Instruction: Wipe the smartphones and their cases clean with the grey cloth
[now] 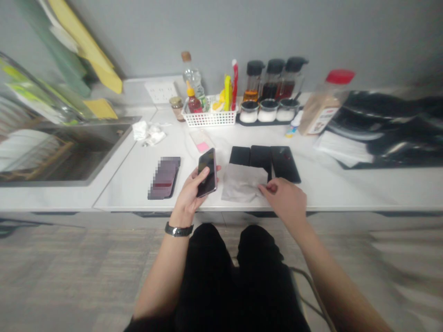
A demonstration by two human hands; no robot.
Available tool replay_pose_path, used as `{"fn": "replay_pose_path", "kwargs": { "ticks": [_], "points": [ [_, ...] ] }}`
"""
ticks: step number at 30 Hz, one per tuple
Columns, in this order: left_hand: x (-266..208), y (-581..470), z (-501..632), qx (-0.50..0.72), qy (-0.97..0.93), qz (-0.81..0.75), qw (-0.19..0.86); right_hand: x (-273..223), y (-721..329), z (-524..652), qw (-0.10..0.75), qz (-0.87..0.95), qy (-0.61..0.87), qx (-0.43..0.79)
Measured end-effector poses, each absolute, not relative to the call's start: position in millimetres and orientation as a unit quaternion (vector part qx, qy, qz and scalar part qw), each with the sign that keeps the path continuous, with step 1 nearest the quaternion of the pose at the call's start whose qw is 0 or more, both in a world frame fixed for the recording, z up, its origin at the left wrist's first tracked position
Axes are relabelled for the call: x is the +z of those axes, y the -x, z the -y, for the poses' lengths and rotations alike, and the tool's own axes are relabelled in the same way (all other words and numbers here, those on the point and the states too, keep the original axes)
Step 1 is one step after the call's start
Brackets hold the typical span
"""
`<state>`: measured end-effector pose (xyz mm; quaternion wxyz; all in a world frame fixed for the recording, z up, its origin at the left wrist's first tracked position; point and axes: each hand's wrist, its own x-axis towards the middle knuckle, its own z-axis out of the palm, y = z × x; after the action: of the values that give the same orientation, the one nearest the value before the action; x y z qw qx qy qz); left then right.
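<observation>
My left hand (189, 193), a dark watch on its wrist, grips a smartphone (208, 177) with a dark screen and a pinkish edge, the thumb lying over its front. With fingers pinched together, my right hand (284, 197) holds the right edge of a thin whitish wipe (244, 183), perhaps tissue or cloth. The wipe lies spread near the counter's front and covers part of the dark phones behind it: a left one (239, 155), a middle one (261, 157) and a right one (286, 163). Left of my left hand rests another phone (164, 177), its screen blurred into blocks.
The white counter (121, 193) has a sink (104, 157) at left and a black hob (398, 129) at right. Along the wall stand a white basket (210, 119), sauce bottles (254, 76), seasoning jars (268, 110) and a red-capped jar (323, 103). Crumpled tissue (148, 133) lies by the sink.
</observation>
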<state>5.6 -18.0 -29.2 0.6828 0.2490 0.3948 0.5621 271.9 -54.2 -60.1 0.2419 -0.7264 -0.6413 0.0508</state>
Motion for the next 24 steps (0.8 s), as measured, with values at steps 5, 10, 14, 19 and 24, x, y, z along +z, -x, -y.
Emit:
{"fn": "replay_pose_path", "kwargs": {
  "ticks": [5, 10, 14, 19, 24],
  "points": [
    [-36, -16, 21, 0.564, -0.264, -0.345, 0.702, -63, -269, 58, 0.262, 0.644, 0.716, 0.062],
    [-33, -20, 24, 0.561, -0.245, -0.325, 0.721, -65, -267, 64, 0.258, 0.660, 0.706, 0.011],
    [-34, -19, 25, 0.558, -0.262, -0.299, 0.729, -67, -275, 64, 0.262, 0.676, 0.689, 0.012],
    [-35, -22, 24, 0.563, -0.221, -0.284, 0.744, -63, -299, 59, 0.353, 0.667, 0.645, 0.116],
    [-33, -35, 28, 0.547, -0.178, -0.276, 0.770, -31, -290, 55, 0.529, 0.617, 0.539, 0.221]
  ]
}}
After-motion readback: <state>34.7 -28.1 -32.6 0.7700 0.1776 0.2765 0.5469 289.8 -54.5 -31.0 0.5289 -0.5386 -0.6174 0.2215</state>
